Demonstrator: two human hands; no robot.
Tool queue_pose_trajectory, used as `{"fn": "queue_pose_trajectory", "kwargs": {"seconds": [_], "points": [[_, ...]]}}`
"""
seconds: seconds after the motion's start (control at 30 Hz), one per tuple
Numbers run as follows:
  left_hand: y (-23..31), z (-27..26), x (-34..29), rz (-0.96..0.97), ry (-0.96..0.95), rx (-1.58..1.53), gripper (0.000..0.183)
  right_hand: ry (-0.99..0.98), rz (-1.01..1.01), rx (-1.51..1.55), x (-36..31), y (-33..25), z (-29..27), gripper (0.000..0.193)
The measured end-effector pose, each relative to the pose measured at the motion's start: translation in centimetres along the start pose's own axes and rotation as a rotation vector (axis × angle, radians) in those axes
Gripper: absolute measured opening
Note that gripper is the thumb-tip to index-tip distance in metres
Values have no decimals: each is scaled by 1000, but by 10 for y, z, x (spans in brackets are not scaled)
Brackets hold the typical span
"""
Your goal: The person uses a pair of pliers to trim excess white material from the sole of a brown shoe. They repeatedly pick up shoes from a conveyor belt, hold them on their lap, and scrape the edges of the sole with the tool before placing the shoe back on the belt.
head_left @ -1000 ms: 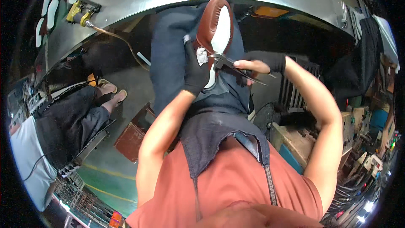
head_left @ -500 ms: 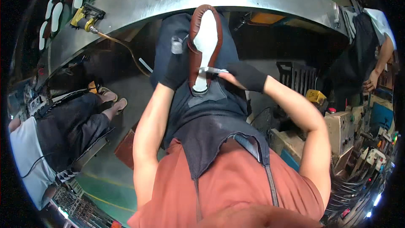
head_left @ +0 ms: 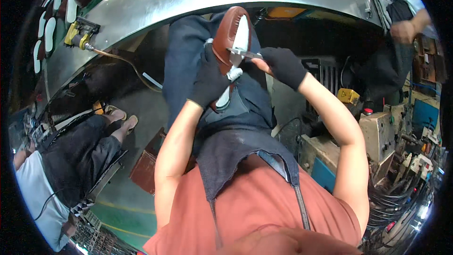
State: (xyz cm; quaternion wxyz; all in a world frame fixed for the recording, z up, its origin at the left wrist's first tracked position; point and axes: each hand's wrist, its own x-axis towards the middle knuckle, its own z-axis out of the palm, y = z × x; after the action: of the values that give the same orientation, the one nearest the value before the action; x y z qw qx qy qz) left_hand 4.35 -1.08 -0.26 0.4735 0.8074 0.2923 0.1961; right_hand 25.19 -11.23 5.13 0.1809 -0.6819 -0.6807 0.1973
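A brown leather shoe upper with a white insole bottom rests over my lap, its toe pointing to the bench and its side tilted up. My left hand, in a black glove with pale fingertips, is wrapped around the shoe's middle. My right hand, in a black glove with bare fingertips, grips a slim silver metal hand tool. That tool's end lies against the edge between leather and white bottom; its exact kind is not clear. The heel part is partly hidden by my left hand.
A curved metal bench spans the front, with a yellow-black air tool and its hose at left. More shoes with white bottoms stand far left. One person sits at left, another stands at right. Machine boxes flank my right.
The shoe has tilted, showing more of its brown side. My left hand has closed around its middle, and the tool in my right hand has moved up towards the toe.
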Motion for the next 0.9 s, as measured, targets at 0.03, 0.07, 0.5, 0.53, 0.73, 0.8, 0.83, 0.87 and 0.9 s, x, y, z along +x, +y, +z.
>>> {"fn": "queue_pose_trajectory", "kwargs": {"seconds": [0.03, 0.07, 0.5, 0.53, 0.73, 0.8, 0.83, 0.87, 0.9], "points": [[2, -1, 1, 1, -16, -6, 92, 22, -18, -7, -3, 16, 18, 33], [5, -2, 3, 6, -24, -6, 92, 48, -44, -15, -4, 32, 33, 33], [9, 21, 27, -38, 356, 343, 43, -359, 75, -24, -4, 27, -46, 44], [11, 20, 28, -120, 384, 378, 43, -402, 47, -100, -1, 14, -63, 43], [61, -50, 27, -264, 12, -253, 37, -127, -439, -112, -6, -92, -57, 40], [36, -47, 10, -157, 23, -129, 33, -60, -426, 1, -2, -68, -21, 40], [20, -45, -1, -113, 39, -66, 34, -105, -226, 1, -6, -51, -3, 40], [14, -39, -9, -131, 79, -213, 37, -145, -42, -16, -6, -38, 4, 40], [4, -34, -17, -198, 42, -482, 43, -146, -9, -7, -12, -31, 9, 40]]}}
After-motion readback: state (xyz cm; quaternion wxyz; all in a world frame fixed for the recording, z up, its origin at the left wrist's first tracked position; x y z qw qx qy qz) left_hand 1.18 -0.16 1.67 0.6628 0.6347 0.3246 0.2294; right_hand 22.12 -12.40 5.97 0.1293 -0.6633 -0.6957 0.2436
